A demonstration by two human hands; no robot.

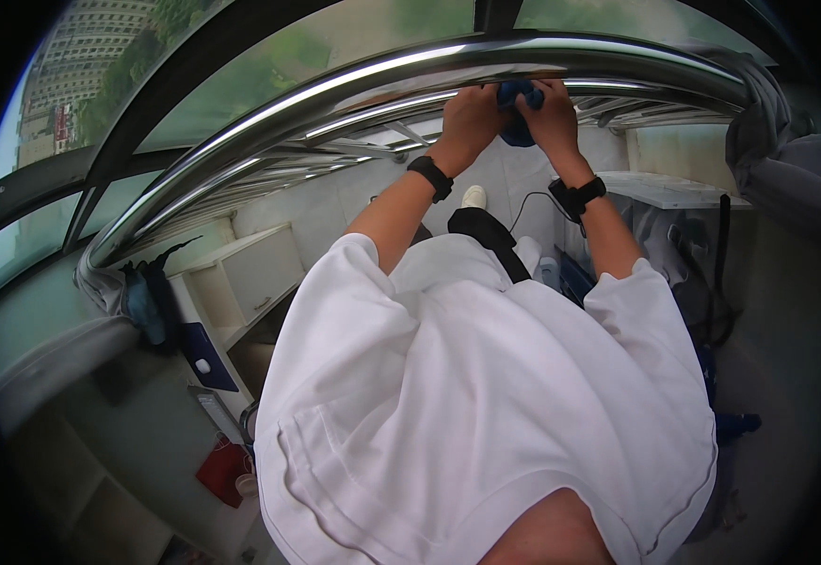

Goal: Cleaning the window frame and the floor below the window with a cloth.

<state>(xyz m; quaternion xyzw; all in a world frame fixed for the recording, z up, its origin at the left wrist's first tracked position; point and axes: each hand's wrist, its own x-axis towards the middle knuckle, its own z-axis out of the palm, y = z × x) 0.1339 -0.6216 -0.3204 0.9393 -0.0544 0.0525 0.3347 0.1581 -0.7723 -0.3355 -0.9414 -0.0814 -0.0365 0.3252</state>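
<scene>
My left hand and my right hand are close together at the metal railing, just below its thick top bar. Between them is a bunched dark blue cloth, part of it hanging below the fingers. The fingers of both hands are curled around the cloth, one hand on each side of it. The cloth lies against or right beside the railing; exact contact cannot be made out. Each wrist wears a black band.
Windows stand behind the railing. Grey fabric drapes over its right end, and dark garments hang at the left. A white cabinet is at the left, and a pale ledge at the right. A thin cable hangs near my body.
</scene>
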